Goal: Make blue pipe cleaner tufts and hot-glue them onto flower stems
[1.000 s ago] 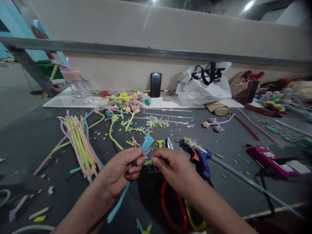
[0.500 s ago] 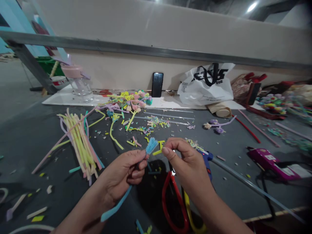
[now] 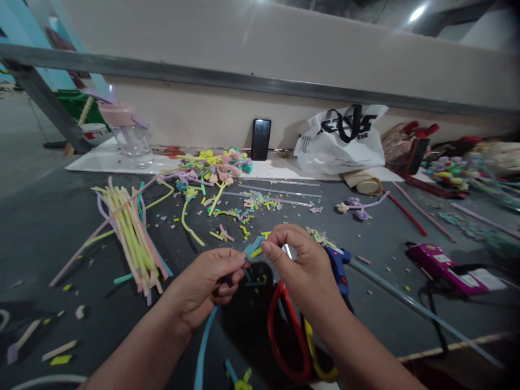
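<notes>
My left hand (image 3: 217, 279) is closed around a light-blue pipe cleaner (image 3: 207, 336). Its stem hangs below the fist, and short blue strands (image 3: 254, 244) stick out past the thumb. Thumb and forefinger of my right hand (image 3: 298, 260) pinch together at the end of a short yellow pipe-cleaner piece (image 3: 257, 253), which lies against the blue strands. The fingertips partly hide where the two meet. Under my right hand lie scissors with a red and a yellow handle (image 3: 288, 346), their blades mostly covered. A blue glue gun (image 3: 340, 268) rests just right of that hand.
A bundle of pastel pipe cleaners (image 3: 132, 235) lies on the left. Finished fuzzy flowers (image 3: 219, 162) and clear glue sticks (image 3: 276, 194) are farther back. Cut scraps dot the dark table (image 3: 162, 336). A phone (image 3: 260, 140), a white bag (image 3: 341, 141) and a purple device (image 3: 447, 268) surround the workspace.
My hands have come closer together, and the yellow piece now meets the blue strands. The blue stem hangs more steeply than before. The view has shifted slightly.
</notes>
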A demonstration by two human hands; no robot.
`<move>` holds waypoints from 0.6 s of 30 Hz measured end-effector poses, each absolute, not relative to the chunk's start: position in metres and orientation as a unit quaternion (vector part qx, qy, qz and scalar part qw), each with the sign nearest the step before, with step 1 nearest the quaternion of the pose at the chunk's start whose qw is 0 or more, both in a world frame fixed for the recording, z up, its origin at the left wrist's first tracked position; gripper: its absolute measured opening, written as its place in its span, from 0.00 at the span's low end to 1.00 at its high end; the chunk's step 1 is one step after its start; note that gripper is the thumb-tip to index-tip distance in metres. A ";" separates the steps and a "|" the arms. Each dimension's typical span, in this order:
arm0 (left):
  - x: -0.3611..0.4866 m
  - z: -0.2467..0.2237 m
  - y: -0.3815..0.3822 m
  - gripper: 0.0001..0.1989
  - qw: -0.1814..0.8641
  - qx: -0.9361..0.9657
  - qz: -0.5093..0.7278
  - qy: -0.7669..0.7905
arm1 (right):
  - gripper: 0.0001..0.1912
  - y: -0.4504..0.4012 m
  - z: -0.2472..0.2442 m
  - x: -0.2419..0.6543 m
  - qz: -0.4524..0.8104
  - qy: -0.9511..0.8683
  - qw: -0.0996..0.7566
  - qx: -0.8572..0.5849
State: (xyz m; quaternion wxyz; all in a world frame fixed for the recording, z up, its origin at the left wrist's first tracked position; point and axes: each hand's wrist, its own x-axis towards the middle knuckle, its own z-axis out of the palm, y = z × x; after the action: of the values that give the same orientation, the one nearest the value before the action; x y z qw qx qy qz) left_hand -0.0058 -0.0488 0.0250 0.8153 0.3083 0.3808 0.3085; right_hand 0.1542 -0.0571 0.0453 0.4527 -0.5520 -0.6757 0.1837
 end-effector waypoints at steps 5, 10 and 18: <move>-0.007 0.019 -0.047 0.09 0.799 0.325 0.309 0.401 | 0.07 -0.056 0.045 0.156 0.155 -0.686 0.452 -0.549; -0.007 0.018 -0.046 0.12 0.772 0.331 0.340 0.424 | 0.07 -0.055 0.036 0.164 0.155 -0.660 0.459 -0.575; -0.008 0.015 -0.047 0.14 0.771 0.331 0.345 0.421 | 0.14 -0.055 0.009 0.160 0.114 -0.771 0.285 -0.558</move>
State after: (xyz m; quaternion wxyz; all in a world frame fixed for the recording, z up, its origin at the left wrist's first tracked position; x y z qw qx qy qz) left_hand -0.0079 -0.0465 0.0154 0.7711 0.3314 0.4205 0.3445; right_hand 0.1600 -0.0549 0.0093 0.2849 -0.5580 -0.7711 0.1137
